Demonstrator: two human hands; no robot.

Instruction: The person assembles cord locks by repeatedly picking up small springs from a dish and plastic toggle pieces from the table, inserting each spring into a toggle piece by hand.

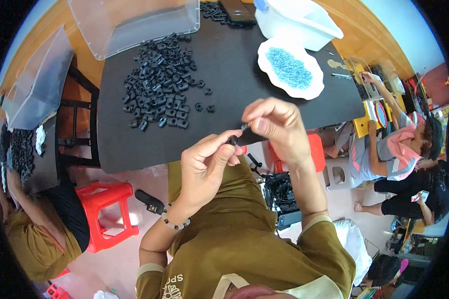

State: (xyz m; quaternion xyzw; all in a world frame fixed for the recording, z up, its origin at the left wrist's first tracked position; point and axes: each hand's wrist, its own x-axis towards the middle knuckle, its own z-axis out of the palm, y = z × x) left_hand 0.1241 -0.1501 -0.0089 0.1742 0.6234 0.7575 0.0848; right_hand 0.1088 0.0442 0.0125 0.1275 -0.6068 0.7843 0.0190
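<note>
Over the near edge of the dark table, my left hand (209, 160) pinches a small black plastic part (232, 140) between thumb and fingers. Close beside it, my right hand (278, 124) is closed at the fingertips on a tiny dark piece (245, 127), too small to name. The two pieces nearly meet; whether they touch I cannot tell. Beyond my left hand lies a heap of small black plastic parts (159, 79), a few of them loose at its right side. At the far right, a white scalloped plate (312, 88) holds many tiny blue pieces (288, 67).
A clear plastic bin (139, 37) and a white tub (304, 25) stand at the table's (224, 65) back. Red stools (102, 214) flank me. At left, another person (40, 234) sits beside black parts; at right, a person in grey and pink (384, 149) works at a yellow table.
</note>
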